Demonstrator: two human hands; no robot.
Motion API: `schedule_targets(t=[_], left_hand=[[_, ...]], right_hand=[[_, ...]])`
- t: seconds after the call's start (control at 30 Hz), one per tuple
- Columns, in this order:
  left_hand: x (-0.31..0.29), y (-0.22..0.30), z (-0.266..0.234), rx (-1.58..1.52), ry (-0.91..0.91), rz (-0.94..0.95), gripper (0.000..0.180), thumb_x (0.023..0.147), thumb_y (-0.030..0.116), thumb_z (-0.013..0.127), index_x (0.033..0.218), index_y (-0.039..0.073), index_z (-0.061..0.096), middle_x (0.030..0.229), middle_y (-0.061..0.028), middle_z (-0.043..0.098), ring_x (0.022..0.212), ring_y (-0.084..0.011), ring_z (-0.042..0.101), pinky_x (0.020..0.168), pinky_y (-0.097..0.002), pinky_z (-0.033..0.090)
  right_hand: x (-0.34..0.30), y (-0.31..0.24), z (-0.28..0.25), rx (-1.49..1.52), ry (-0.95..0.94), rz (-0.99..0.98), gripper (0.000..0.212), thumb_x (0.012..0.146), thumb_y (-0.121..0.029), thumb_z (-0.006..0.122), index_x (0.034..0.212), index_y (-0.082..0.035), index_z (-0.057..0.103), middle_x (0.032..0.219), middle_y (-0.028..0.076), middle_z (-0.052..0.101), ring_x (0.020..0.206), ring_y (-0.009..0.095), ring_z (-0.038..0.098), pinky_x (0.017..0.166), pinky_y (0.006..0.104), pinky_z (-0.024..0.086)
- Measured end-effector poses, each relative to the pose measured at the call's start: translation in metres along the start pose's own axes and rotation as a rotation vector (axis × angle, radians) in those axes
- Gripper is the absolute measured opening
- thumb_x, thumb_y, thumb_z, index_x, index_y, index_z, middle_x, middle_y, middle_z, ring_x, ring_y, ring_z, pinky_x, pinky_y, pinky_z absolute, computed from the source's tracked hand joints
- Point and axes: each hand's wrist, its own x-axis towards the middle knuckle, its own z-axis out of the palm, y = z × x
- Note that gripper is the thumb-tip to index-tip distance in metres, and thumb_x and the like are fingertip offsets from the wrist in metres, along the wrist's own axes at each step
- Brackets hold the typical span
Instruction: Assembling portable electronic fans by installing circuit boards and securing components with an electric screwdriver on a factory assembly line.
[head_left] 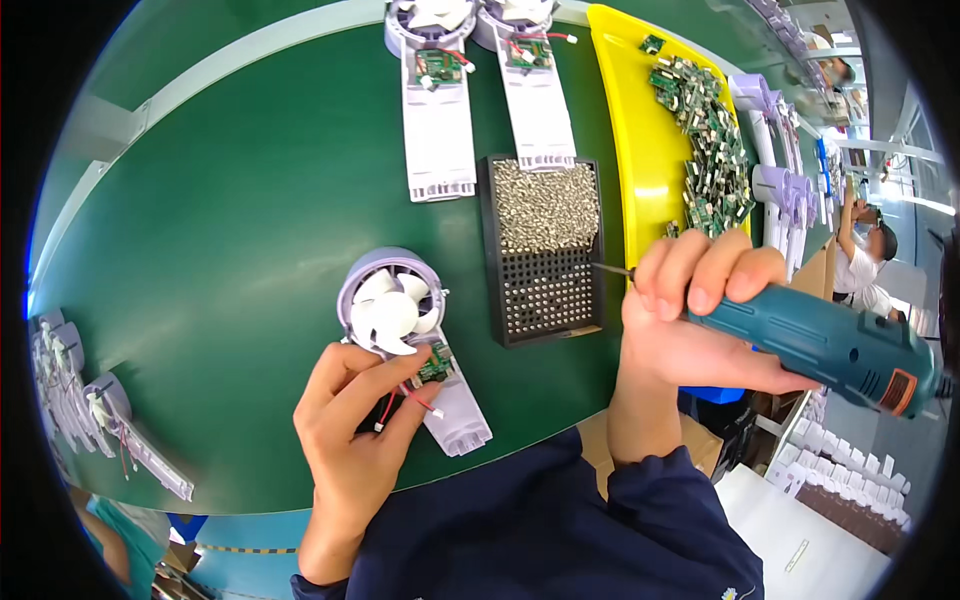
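Teal power screwdriver (pixel 830 345) sits clamped in the right hand (pixel 665 325), fingers curled over its front end, thumb along its underside. Left of that grip, its bit (pixel 614 269) points over the screw tray (pixel 490 250); whether the tip touches a screw, I cannot tell. Farther left, on the table (pixel 230 230), the left hand (pixel 352 425) is closed on the fan unit (pixel 462 415), thumb and fingertips at the green circuit board (pixel 437 362). Red wires (pixel 388 408) trail beside that thumb; a slipping bit could nick them, and a loose pinch could let the board shift. Knocking the tray's edge could scatter the screws (pixel 545 205). Ahead of the left hand lie two more fan units (pixel 437 140); beyond the right hand, a yellow bin (pixel 655 190) holds loose boards (pixel 715 150).
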Motion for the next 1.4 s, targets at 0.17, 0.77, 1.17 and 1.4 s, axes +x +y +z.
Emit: schedule_targets(t=[0.17, 0.77, 1.17, 1.4], left_hand=[[-0.001, 0.002, 0.001, -0.011, 0.011, -0.029, 0.033, 0.065, -0.006, 0.08, 0.096, 0.002, 0.073, 0.079, -0.0026, 0.053, 0.066, -0.0117, 0.053, 0.055, -0.0235, 0.042], [0.0, 0.004, 0.005, -0.031, 0.008, -0.026, 0.034, 0.064, -0.007, 0.08, 0.096, 0.002, 0.073, 0.079, -0.0025, 0.054, 0.066, -0.0107, 0.053, 0.056, -0.0222, 0.041], [0.001, 0.006, 0.007, -0.036, 0.019, -0.022, 0.033, 0.064, -0.007, 0.08, 0.095, 0.002, 0.072, 0.078, -0.0024, 0.054, 0.067, -0.0113, 0.053, 0.056, -0.0229, 0.041], [0.0, 0.0, 0.01, -0.097, 0.027, -0.024, 0.033, 0.066, -0.007, 0.079, 0.096, 0.002, 0.072, 0.078, -0.0027, 0.053, 0.066, -0.0114, 0.052, 0.055, -0.0234, 0.042]], right_hand=[[0.002, -0.001, -0.003, -0.001, -0.025, 0.016, 0.097, 0.062, -0.096, 0.039, 0.088, -0.003, 0.05, 0.07, 0.01, 0.047, 0.052, 0.022, 0.045, 0.043, 0.0316, 0.037], [-0.001, 0.004, -0.012, 0.008, 0.057, -0.014, 0.093, 0.066, -0.093, 0.041, 0.086, -0.003, 0.048, 0.067, 0.009, 0.047, 0.048, 0.019, 0.044, 0.039, 0.0296, 0.037], [0.0, 0.008, -0.009, -0.012, 0.151, -0.005, 0.097, 0.067, -0.096, 0.031, 0.085, -0.002, 0.049, 0.064, 0.009, 0.047, 0.046, 0.018, 0.044, 0.039, 0.0294, 0.038], [-0.001, 0.015, -0.008, 0.013, 0.059, -0.017, 0.099, 0.064, -0.097, 0.032, 0.083, -0.002, 0.047, 0.061, 0.009, 0.046, 0.045, 0.017, 0.041, 0.039, 0.0289, 0.036]])
